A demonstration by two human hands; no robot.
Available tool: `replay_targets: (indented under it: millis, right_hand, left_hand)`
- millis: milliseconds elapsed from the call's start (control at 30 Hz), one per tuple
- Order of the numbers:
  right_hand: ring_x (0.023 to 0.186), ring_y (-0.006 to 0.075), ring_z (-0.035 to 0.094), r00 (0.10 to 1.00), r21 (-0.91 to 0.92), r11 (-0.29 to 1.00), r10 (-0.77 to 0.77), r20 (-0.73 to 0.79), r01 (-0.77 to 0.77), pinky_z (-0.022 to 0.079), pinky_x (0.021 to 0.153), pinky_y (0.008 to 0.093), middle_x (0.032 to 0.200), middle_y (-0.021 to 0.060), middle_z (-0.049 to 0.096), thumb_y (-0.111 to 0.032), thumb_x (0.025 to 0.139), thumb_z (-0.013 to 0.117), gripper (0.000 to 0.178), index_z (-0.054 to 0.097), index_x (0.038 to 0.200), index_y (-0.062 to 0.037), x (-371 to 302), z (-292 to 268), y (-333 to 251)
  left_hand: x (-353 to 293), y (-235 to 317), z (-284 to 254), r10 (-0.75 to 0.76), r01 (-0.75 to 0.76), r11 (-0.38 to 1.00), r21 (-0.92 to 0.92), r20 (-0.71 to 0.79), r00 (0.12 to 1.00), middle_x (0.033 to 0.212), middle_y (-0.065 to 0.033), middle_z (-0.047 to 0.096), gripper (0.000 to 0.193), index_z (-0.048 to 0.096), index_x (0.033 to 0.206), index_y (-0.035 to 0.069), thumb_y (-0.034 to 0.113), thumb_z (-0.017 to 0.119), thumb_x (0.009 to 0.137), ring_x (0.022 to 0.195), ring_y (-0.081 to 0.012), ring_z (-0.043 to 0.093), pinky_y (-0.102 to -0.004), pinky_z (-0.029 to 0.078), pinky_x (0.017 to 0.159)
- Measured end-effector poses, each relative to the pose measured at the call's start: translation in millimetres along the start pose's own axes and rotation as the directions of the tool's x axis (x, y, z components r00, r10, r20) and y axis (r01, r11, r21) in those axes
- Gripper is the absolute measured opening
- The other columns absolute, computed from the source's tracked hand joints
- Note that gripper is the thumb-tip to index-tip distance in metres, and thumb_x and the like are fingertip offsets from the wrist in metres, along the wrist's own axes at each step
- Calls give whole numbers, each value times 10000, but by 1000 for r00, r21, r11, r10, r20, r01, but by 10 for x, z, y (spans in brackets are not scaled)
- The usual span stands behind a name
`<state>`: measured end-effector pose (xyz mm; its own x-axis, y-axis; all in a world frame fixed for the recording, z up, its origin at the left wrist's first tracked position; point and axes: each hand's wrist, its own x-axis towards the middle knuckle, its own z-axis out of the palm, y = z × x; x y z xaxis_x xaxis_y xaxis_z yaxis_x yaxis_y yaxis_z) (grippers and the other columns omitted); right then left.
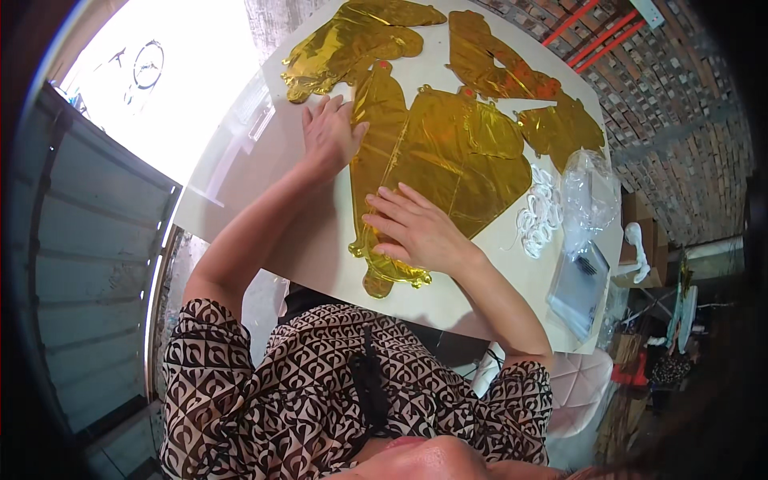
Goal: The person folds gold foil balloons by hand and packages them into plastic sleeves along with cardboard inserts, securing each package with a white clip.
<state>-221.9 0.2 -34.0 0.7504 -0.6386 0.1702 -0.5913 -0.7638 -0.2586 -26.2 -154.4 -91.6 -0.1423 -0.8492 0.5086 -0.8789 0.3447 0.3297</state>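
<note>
Flat gold foil balloons lie spread over a pale table (304, 232). In front of me a long foil balloon (380, 120) reaches toward my body, its near end crumpled. My left hand (332, 138) rests at its far left edge, fingers spread. Lower down, my right hand (420, 230) lies flat on the foil with its fingers stretched out. Another wide gold balloon (468, 164) lies beside it to the right. Neither hand grips anything that I can see.
More gold foil balloons (352, 40) lie at the far side, with another (564, 128) at the right. White ribbon loops (538, 216), a crumpled clear plastic bag (588, 188) and a stack of clear sleeves (580, 288) sit along the right edge. A cardboard box (644, 232) stands beyond.
</note>
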Motion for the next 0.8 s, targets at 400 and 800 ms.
replay_targets:
  millis: [400,800]
  right_hand:
    - [1384,323,451,1000,27,1000,10,-25,-9,297,1195,497,1441,138,527,-394,921,661,489,625,1291,-76,-11,10,-7]
    - [1380,307,454,1000,-3,1000,11,-2,-11,295,1195,491,1437,138,531,-424,932,635,499,616,1304,-92,-16,-7,-5]
  left_hand:
    - [275,145,-224,-187,253,896,-365,206,961,990,-132,709,642,474,1398,7,62,704,801,958,-333,672,-424,522,863]
    - [307,716,-518,102,304,570,-763,433,896,1122,-80,680,481,567,1345,8,126,716,904,1025,-140,658,-287,537,896]
